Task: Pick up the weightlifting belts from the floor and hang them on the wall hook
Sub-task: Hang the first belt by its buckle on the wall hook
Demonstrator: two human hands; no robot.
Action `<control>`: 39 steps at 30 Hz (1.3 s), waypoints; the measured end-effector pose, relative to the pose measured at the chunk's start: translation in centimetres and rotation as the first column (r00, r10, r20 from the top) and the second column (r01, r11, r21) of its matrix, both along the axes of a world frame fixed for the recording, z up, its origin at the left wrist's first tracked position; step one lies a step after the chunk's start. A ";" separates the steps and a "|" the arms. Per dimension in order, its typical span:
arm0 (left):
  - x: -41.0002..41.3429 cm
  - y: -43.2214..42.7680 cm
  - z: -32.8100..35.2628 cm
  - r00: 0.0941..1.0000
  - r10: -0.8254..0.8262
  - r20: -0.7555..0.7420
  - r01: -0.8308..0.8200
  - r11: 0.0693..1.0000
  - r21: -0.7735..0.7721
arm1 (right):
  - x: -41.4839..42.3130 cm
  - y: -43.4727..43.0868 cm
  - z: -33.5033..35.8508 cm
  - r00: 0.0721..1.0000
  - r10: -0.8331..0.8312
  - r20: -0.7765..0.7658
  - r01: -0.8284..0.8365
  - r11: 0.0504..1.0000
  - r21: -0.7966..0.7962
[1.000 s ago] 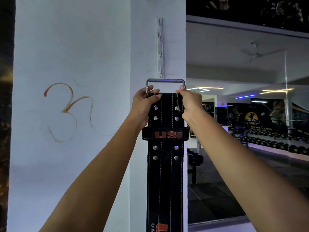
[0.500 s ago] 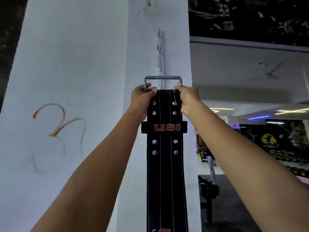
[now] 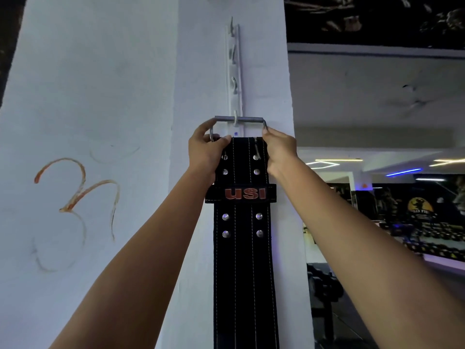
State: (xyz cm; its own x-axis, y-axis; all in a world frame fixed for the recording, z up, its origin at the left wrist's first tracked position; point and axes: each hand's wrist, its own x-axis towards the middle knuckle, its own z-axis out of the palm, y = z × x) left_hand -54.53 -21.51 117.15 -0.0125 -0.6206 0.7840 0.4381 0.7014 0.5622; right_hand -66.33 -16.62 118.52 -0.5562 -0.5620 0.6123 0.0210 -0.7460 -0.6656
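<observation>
Both hands, left hand (image 3: 205, 149) and right hand (image 3: 279, 149), are gripping the stiff, heavy-looking belt (image 3: 242, 248) with fingers closed just below its buckle (image 3: 239, 119), which is crossing the hook (image 3: 235, 119).

Both bare arms reach up and forward from the lower corners of the view, converging toward the middle, elbows only slightly bent. The left hand (image 3: 205, 151) is closed on the upper left corner of the belt (image 3: 242, 260), thumb lying across the front face and fingers curled behind, with the index finger seemingly hooked round the left bend of the metal buckle (image 3: 239, 120), though that part is hard to make out. The right hand (image 3: 279, 149) pinches the upper right corner, its fingertips up against the buckle's right end and the wrist angled slightly inward.
</observation>
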 end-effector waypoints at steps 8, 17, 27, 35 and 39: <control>0.8 1.4 -1.6 0.990 0.109 0.086 -0.113 0.993 0.038 | 0.7 2.6 -1.9 1.000 -0.027 -0.006 0.027 0.999 0.035; 4.1 6.2 -6.7 0.925 0.166 0.342 -0.173 0.985 -0.009 | 3.8 7.6 -6.6 0.965 -0.252 -0.070 0.260 0.951 0.170; 10.9 16.4 -16.4 0.915 -0.029 0.403 -0.056 0.979 0.198 | 10.3 16.3 -16.6 0.996 -0.085 0.010 0.073 0.910 0.408; 18.3 25.6 -28.4 0.917 -0.035 0.398 -0.176 0.859 0.481 | 16.0 24.1 -28.0 0.995 0.097 -0.012 -0.067 0.766 0.639; 19.6 26.9 -29.8 0.911 -0.039 0.411 -0.197 0.833 0.517 | 16.6 24.3 -30.0 0.992 0.125 0.009 -0.102 0.758 0.644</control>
